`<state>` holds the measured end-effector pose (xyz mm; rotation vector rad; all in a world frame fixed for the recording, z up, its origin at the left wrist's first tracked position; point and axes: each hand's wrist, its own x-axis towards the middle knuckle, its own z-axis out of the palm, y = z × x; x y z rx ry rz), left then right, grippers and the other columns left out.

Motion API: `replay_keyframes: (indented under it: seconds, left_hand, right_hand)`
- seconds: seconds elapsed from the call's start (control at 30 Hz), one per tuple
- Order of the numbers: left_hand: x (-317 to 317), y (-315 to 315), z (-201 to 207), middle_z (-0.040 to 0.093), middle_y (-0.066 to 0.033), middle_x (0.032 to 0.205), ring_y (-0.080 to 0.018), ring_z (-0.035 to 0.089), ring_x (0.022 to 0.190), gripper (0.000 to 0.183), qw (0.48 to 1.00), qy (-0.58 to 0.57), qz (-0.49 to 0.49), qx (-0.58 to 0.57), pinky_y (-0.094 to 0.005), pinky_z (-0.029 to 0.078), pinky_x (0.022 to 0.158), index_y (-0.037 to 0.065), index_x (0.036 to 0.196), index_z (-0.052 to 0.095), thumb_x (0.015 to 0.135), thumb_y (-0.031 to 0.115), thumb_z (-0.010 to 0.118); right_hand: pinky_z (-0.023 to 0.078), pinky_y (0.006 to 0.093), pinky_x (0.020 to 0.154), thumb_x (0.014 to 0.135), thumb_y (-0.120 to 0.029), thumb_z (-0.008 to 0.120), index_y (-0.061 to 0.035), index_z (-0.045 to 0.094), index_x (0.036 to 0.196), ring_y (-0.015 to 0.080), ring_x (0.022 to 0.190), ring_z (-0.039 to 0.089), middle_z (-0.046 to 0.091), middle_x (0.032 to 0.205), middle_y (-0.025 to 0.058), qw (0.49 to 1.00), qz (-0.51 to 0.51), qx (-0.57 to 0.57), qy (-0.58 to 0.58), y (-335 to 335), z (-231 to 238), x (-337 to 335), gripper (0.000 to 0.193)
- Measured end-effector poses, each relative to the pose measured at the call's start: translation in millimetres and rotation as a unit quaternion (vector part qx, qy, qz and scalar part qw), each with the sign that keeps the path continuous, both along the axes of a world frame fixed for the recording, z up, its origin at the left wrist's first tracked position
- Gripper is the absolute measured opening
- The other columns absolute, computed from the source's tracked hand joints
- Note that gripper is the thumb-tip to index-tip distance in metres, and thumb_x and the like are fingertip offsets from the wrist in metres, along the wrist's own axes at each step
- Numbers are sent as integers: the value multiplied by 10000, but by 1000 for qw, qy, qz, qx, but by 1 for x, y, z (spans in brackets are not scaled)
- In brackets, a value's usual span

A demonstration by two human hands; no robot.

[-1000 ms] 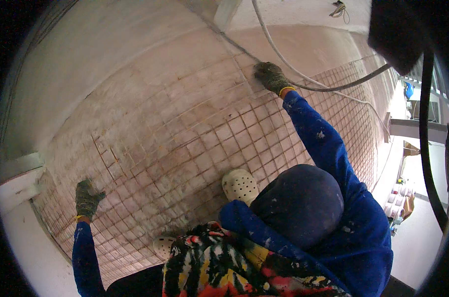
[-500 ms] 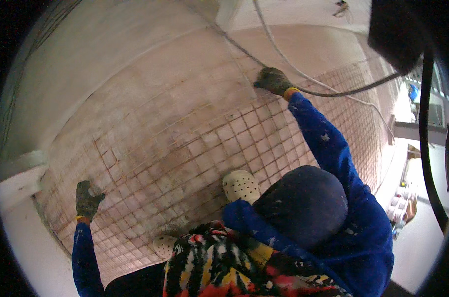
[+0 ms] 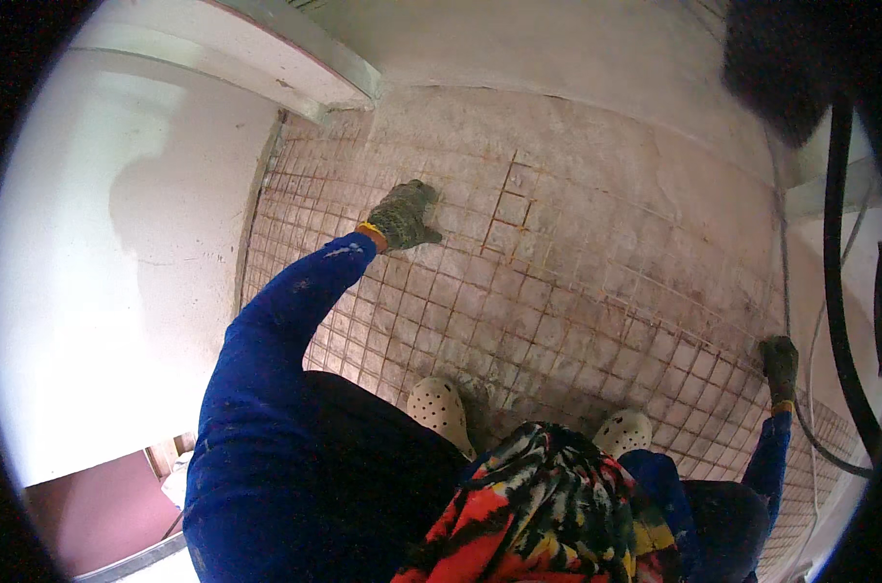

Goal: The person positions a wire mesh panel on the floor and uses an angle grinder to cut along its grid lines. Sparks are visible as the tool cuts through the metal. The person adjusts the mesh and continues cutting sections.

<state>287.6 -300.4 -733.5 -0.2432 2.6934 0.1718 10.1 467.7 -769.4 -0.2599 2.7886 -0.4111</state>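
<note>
A rusty wire mesh (image 3: 441, 306) covers the rough concrete floor beneath me. My left hand (image 3: 405, 216), in a dark grey-green knit glove with a yellow cuff, reaches over its left part. The thumb stands apart from the fingers, and no tool shows in that hand. At the mesh's right side is my gloved right hand (image 3: 779, 367), its fingers curled in. It is beside the dark cable (image 3: 805, 423); whether it grips the wire, the cable or something else is hidden. A short darker piece of bars (image 3: 507, 209) rises from the mesh's far edge.
My perforated cream clogs (image 3: 441, 416) stand on the mesh. A white wall (image 3: 130, 262) bounds the left, with a pale beam (image 3: 285, 58) at its far end. A reddish panel (image 3: 105, 515) lies at lower left. A thick black cable (image 3: 839, 291) hangs close on the right.
My view has swung left, bringing the white wall in. My left hand now reaches forward over the mesh; my right hand has gone from the far side to the right edge.
</note>
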Motion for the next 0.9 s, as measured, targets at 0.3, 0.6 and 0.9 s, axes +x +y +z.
replay_keyframes:
  seconds: [0.3, 0.6, 0.9]
  left_hand:
    - [-3, 0, -9, 497, -223, 1383, -394, 446, 1298, 818, 998, 40, -33, 27, -446, 339, 1113, 42, 1311, 547, 712, 552, 774]
    - [-17, 3, -2, 534, -202, 1356, -388, 453, 1295, 820, 1000, -15, -14, -4, -444, 336, 1115, 35, 1294, 560, 717, 587, 750]
    - [-6, 0, -12, 529, -208, 1359, -381, 445, 1296, 824, 1000, -9, -17, 15, -445, 323, 1122, 35, 1328, 534, 738, 575, 735]
  right_hand:
    - [489, 460, 510, 941, -470, 467, -116, 661, 690, 315, 569, 622, 648, 645, 115, 953, 257, 60, 151, 23, -27, -24, 476]
    - [429, 317, 479, 907, -294, 672, -99, 638, 869, 129, 511, 496, 566, 676, 1, 985, 115, -109, 69, 26, -37, -9, 202]
    - [400, 315, 468, 895, -306, 687, -99, 596, 824, 107, 512, 475, 518, 649, -10, 996, -15, -83, 37, 9, -21, -34, 237]
